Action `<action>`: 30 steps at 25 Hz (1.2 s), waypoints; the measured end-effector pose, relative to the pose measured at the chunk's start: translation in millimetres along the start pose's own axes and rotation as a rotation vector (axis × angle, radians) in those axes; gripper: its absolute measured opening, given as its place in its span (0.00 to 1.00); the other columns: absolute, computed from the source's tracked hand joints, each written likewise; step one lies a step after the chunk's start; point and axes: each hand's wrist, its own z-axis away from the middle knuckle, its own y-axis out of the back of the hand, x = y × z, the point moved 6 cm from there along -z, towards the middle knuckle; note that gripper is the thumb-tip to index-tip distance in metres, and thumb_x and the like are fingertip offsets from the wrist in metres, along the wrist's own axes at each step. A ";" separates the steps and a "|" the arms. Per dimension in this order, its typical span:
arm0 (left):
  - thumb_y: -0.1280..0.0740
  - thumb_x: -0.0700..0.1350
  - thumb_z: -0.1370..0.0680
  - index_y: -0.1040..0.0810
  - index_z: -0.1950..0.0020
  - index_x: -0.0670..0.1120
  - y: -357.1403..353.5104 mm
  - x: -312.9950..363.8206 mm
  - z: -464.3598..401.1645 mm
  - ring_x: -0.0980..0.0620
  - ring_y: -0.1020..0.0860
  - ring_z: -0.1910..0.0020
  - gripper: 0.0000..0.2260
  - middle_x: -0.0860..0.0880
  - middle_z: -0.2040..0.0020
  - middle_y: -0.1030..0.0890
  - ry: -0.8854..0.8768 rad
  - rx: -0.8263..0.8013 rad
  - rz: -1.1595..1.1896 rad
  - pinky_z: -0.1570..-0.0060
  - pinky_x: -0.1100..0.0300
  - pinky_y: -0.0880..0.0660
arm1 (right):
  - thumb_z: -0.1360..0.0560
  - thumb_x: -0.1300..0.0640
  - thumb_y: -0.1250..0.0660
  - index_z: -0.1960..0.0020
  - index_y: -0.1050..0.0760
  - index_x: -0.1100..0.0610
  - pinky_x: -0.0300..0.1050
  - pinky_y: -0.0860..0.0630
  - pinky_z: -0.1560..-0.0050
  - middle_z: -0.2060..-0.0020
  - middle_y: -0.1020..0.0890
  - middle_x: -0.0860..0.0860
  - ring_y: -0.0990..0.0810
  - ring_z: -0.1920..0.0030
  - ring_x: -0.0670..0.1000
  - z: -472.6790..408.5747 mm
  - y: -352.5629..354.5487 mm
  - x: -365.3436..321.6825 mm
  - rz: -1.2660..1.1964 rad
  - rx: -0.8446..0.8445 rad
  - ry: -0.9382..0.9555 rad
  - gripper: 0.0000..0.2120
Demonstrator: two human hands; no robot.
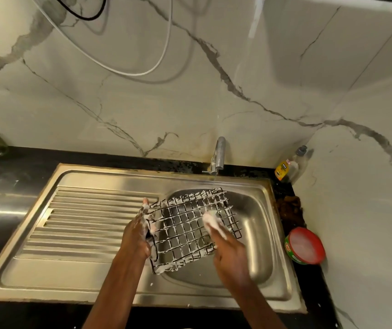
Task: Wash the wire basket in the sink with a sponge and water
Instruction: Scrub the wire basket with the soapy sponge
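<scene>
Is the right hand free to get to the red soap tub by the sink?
Probably not yet: the right hand presses a sudsy sponge on the wire basket. The path to the soap tub looks unobstructed.

No legible text on the yellow bottle label [282,171] or tub label [290,249].

Left grip [140,231] curled — right grip [226,248] seemingly pinching.

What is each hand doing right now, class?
Left hand: grips the wire basket by its left edge.
Right hand: holds the soapy sponge against the basket.
</scene>
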 end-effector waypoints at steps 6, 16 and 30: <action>0.25 0.60 0.26 0.18 0.54 0.47 -2.9 -4.6 -3.6 0.43 0.18 0.52 0.16 0.38 0.42 0.16 0.040 0.019 -0.027 0.52 0.52 0.26 | 0.23 0.69 0.32 0.28 0.29 0.50 0.35 0.23 0.76 0.65 0.18 0.50 0.23 0.75 0.42 -11.8 1.5 18.5 -0.110 -0.029 -0.329 0.27; 0.24 0.57 0.25 0.17 0.55 0.45 6.4 -8.3 -24.6 0.47 0.26 0.65 0.15 0.45 0.62 0.21 0.029 0.077 0.020 0.62 0.55 0.27 | 0.39 0.79 0.28 0.41 0.18 0.55 0.41 0.20 0.75 0.52 0.13 0.57 0.16 0.69 0.49 -12.5 -12.7 7.6 0.019 0.099 -0.200 0.31; 0.26 0.56 0.24 0.17 0.45 0.46 12.2 -0.2 -19.9 0.48 0.25 0.68 0.16 0.44 0.59 0.19 0.021 0.034 0.047 0.64 0.56 0.31 | 0.36 0.72 0.28 0.40 0.18 0.57 0.40 0.17 0.65 0.51 0.13 0.57 0.13 0.61 0.52 -15.7 6.7 0.1 0.130 0.109 0.053 0.25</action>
